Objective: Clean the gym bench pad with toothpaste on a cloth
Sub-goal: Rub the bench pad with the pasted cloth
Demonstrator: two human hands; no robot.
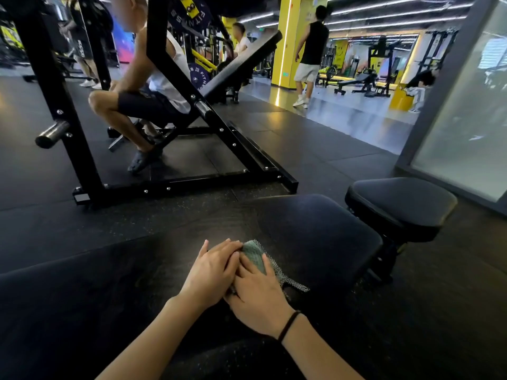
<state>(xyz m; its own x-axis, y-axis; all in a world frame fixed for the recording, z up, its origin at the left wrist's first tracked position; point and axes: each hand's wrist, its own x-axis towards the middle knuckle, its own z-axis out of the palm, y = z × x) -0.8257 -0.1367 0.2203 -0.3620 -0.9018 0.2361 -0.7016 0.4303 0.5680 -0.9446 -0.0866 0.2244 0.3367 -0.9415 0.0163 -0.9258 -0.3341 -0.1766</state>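
Observation:
The long dark bench pad (315, 237) runs from the lower left toward the middle right. A grey-green waffle cloth (255, 255) lies bunched on it, one corner trailing to the right. My right hand (259, 293), with a black band on its wrist, grips the cloth, thumb laid over its top. My left hand (212, 270) lies flat with straight fingers across my right hand's fingers and the cloth's left edge. No toothpaste tube is in view.
A smaller seat pad (406, 204) stands just past the bench's right end. A black steel machine frame (175, 185) with a seated person (142, 102) is ahead on the left. Another person (310, 58) walks by a yellow pillar. A glass wall (466, 119) is on the right.

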